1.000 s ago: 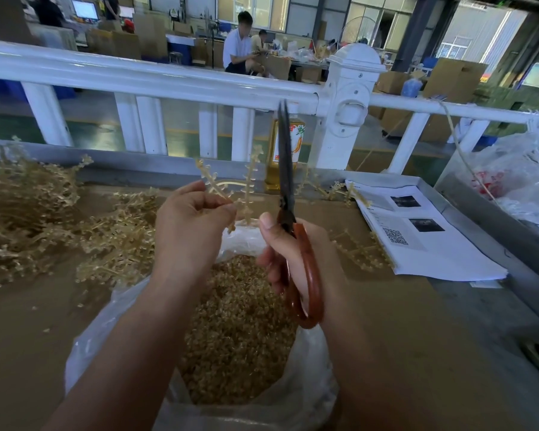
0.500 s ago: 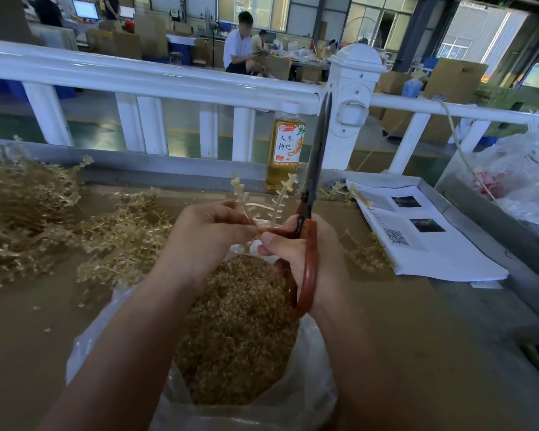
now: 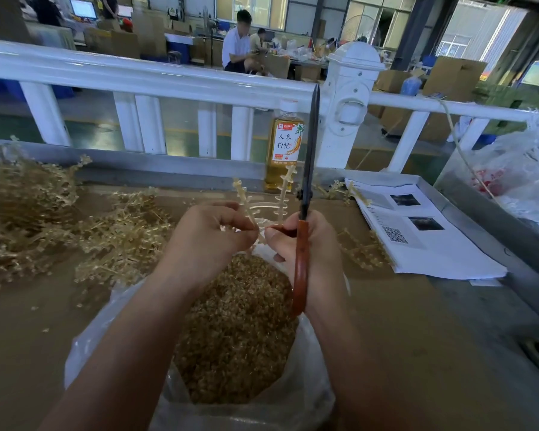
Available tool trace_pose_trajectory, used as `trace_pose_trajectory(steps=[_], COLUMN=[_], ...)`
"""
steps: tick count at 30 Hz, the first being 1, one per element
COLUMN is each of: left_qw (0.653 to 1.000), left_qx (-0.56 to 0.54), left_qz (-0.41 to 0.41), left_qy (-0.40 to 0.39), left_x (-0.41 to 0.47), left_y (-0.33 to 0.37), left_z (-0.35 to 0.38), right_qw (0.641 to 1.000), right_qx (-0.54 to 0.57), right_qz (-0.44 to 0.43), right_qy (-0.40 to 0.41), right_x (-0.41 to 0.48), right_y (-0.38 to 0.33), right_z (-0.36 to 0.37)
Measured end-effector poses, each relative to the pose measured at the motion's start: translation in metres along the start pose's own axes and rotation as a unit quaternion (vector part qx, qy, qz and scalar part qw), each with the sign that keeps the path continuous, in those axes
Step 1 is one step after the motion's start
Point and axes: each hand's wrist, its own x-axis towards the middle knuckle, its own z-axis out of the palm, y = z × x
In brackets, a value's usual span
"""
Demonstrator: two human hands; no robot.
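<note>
My left hand (image 3: 209, 241) pinches the lower end of a pale plastic sprue (image 3: 263, 203) whose two toothed branches stand upright. My right hand (image 3: 311, 259) grips a pair of scissors (image 3: 305, 213) by their orange handles, dark blades closed and pointing straight up. Its thumb tip touches the sprue right beside my left fingers. Both hands hover over a clear plastic bag (image 3: 84, 346) filled with small tan plastic pieces (image 3: 237, 331).
Piles of uncut sprues (image 3: 44, 231) cover the brown table to the left; a few lie right of my hands. A drink bottle (image 3: 285, 144) stands by the white railing (image 3: 137, 76). Printed sheets (image 3: 417, 231) lie at right, white bags (image 3: 517, 169) beyond them.
The hands came together: the scissors swung from left of the bottle to right of it, the sprue moved right, and my right thumb now touches it.
</note>
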Motion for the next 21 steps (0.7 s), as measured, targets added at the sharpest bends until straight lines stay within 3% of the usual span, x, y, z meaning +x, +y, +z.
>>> trace_pose_trajectory(steps=[8,14,21], left_qw=[0.998,0.983,0.999], left_qx=[0.045,0.141,0.006], left_qz=[0.036,0.084,0.028], left_qy=[0.030,0.086,0.030], left_x=[-0.0005,0.0011,-0.0001], left_y=[0.0006,0.0004,-0.0005], left_z=[-0.0018,0.0024,0.0000], right_qw=[0.993,0.995,0.992], right_qx=[0.111,0.091,0.119], right_qz=[0.036,0.022,0.030], right_qy=[-0.035,-0.015,-0.030], right_x=[-0.0030,-0.0022,-0.0025], right_y=[-0.0086,-0.0099,-0.0103], right_z=[-0.0022,-0.0028,-0.0027])
